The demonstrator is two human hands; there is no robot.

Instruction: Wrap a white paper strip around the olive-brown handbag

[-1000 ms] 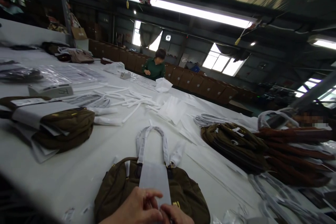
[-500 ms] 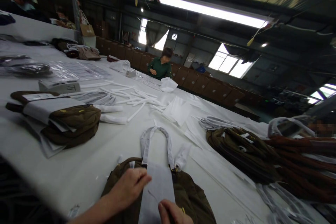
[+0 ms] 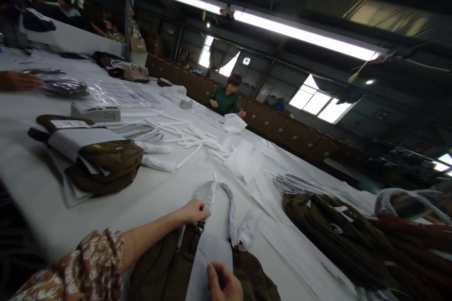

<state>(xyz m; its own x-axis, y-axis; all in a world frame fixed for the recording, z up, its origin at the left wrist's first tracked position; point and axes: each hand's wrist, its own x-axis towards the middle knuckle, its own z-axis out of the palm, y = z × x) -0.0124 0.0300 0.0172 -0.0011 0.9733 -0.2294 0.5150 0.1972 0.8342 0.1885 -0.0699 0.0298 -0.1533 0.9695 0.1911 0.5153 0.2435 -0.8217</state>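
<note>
An olive-brown bag (image 3: 158, 265) lies in front of me on the white table. A pale paper strip (image 3: 215, 247) runs down its middle, and its looped handle (image 3: 231, 204) is wrapped in thin white material. My left hand (image 3: 195, 211) is closed round the handle's left side, just above the metal fitting. Low over the strip, my right hand (image 3: 225, 282) pinches a thin dark strand (image 3: 204, 255) whose free end sticks up. The loose white wrapping (image 3: 250, 230) stands beside the handle's right base.
Another olive bag with paper (image 3: 120, 150) lies at left, near a small labelled box (image 3: 95, 112). White tubes (image 3: 197, 138) and thin sheets (image 3: 243, 160) are strewn beyond. Stacked bags (image 3: 328, 225) occupy the right. A person in green (image 3: 226, 99) works across the table; another hand (image 3: 21, 81) reaches in at left.
My left hand has moved up and forward from the paper strip to the handle. My right hand still pinches the strand. Another person's hand has appeared at far left; the view has shifted.
</note>
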